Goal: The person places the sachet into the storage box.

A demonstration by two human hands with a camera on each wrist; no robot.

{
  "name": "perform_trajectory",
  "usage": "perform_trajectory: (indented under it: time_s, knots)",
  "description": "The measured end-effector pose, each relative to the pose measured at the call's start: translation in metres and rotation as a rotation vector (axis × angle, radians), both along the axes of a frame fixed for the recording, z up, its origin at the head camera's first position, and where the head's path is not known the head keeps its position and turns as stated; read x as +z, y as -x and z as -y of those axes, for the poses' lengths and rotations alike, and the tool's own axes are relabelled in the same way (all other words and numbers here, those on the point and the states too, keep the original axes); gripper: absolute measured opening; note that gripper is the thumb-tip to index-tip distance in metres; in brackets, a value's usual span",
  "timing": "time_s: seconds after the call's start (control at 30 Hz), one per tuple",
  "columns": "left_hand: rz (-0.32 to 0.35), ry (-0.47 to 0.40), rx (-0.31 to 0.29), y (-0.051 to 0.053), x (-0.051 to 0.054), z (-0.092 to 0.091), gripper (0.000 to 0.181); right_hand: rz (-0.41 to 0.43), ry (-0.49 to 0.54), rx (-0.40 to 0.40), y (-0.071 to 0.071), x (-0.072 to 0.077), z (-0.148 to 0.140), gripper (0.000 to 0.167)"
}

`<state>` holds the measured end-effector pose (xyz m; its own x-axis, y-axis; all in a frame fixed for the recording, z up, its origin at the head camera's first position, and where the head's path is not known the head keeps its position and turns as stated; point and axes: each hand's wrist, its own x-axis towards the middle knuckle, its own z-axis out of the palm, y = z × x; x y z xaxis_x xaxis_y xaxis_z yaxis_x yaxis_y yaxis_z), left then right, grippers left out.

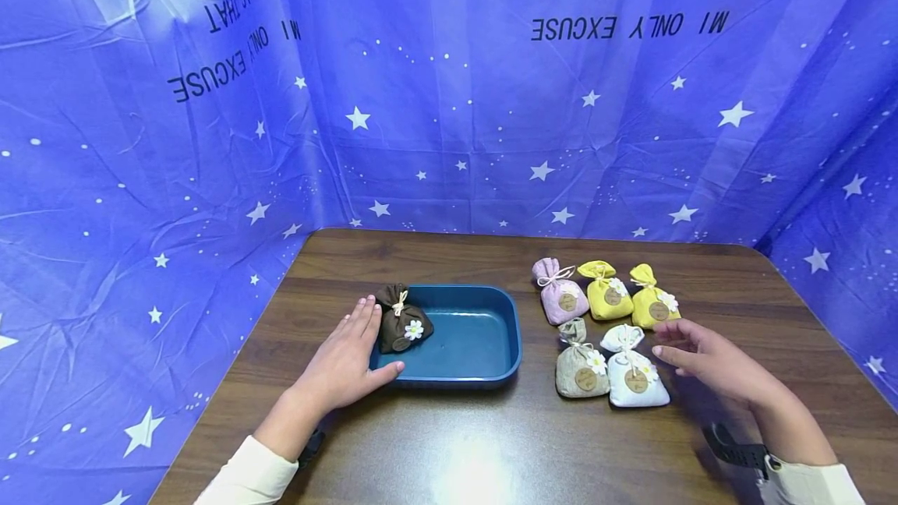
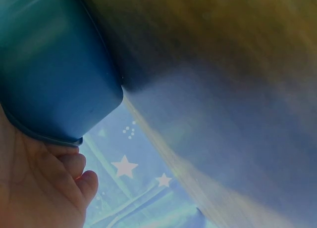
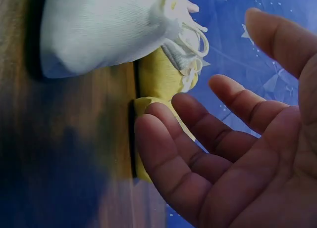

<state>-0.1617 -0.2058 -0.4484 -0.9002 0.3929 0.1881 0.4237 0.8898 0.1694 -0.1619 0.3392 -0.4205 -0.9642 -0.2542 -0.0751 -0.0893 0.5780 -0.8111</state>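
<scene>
A dark teal bin (image 1: 463, 337) stands on the table, and my left hand (image 1: 351, 353) rests along its left rim, fingers straight and thumb at the front edge. Inside the bin, at its left end, leans a dark brown drawstring sachet (image 1: 403, 318) with a white flower. To the right, my right hand (image 1: 708, 357) hovers with fingers spread loosely and nothing in it. Closest to it are a white sachet (image 1: 634, 380) and a yellow sachet (image 1: 648, 304). In the right wrist view the fingers overlap the yellow sachet (image 3: 166, 77); whether they touch it I cannot tell.
Beside the white sachet sits a grey-beige sachet (image 1: 581, 372). Behind them are a pink sachet (image 1: 561, 298) and another yellow sachet (image 1: 599, 291). A blue star-printed curtain (image 1: 463, 100) borders the far side of the wooden table (image 1: 393, 443).
</scene>
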Motion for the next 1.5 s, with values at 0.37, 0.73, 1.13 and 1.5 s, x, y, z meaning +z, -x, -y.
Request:
perform_trajectory:
  time_s: [0.37, 0.73, 1.13, 1.5]
  knots:
    - [0.0, 0.003, 0.005, 0.0, -0.001, 0.0, 0.099, 0.123, 0.061, 0.048, -0.008, -0.009, 0.001, 0.047]
    - [0.012, 0.006, 0.007, 0.001, 0.0, 0.0, 0.1, 0.205, 0.094, 0.078, -0.009, -0.02, 0.0, 0.046]
    - [0.015, 0.006, 0.006, 0.001, 0.0, 0.0, 0.1, 0.231, 0.067, 0.09, -0.004, -0.027, 0.002, 0.039]
    - [0.023, -0.009, 0.003, 0.001, 0.002, 0.0, 0.1, 0.282, 0.102, 0.072, -0.004, -0.025, 0.005, 0.041]
